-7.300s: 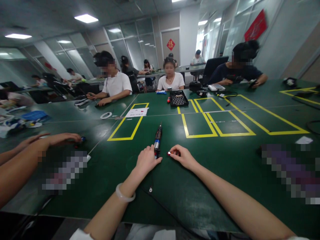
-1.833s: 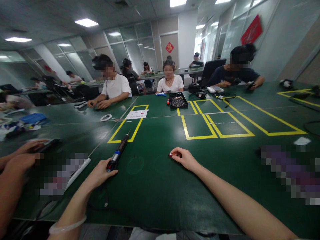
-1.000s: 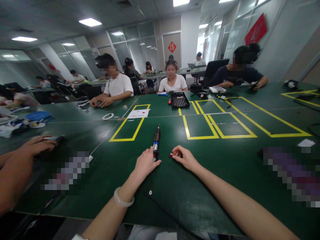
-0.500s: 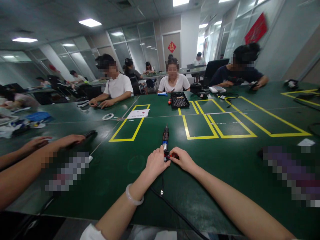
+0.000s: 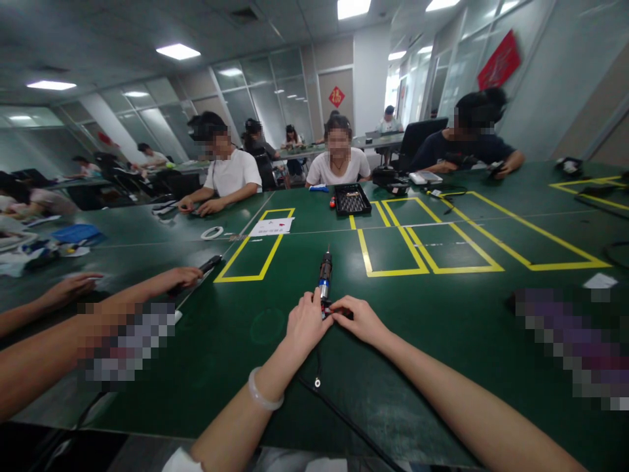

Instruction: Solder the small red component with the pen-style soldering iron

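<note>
My left hand (image 5: 305, 322) grips the lower end of a black and blue corded electric screwdriver (image 5: 324, 278) that lies on the green table (image 5: 393, 354), tip pointing away from me. My right hand (image 5: 358, 319) is closed in a pinch on a small red and black part (image 5: 337, 310) right beside the screwdriver's base. The two hands touch each other at the fingertips. A pale bangle sits on my left wrist. The tool's black cable (image 5: 344, 419) trails back toward me.
A co-worker's forearms (image 5: 98, 308) reach in from the left, one hand on a dark tool (image 5: 206, 265). Yellow tape rectangles (image 5: 417, 249) mark the table. A black tray of bits (image 5: 352, 198), a white paper (image 5: 269, 227) and several seated people are beyond.
My left hand brought the screwdriver from the left back to the centre, then against the small part held by my right hand. The co-worker's hand stretched farther across the table.
</note>
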The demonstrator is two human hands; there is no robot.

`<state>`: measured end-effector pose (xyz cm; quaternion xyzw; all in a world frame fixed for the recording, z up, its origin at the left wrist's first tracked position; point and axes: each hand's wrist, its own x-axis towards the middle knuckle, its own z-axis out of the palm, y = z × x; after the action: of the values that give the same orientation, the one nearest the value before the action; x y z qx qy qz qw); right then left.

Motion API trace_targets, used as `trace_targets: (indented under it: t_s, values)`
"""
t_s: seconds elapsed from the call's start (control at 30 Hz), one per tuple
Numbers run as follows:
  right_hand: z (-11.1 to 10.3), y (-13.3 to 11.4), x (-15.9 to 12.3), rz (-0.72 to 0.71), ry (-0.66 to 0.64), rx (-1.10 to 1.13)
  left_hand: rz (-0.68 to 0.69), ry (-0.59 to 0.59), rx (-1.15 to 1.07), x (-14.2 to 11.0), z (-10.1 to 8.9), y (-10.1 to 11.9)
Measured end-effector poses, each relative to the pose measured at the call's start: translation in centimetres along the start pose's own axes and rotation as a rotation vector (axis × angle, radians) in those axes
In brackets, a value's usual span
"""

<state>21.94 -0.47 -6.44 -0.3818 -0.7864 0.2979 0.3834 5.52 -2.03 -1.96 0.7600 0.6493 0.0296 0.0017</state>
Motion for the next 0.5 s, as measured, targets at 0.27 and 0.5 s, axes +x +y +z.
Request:
trace_targets:
  t_s: [0.27, 0.5]
  values:
    - [0.1, -0.7, -0.3, 0.017, -0.102, 0.101, -0.029, -0.006, -0.015, -0.3, 0.0, -2.0]
    - [-0.3, -0.2, -0.1, 0.049, -0.084, 0.132, -0.038, -0.046, -0.066, -0.9, -0.1, -5.2]
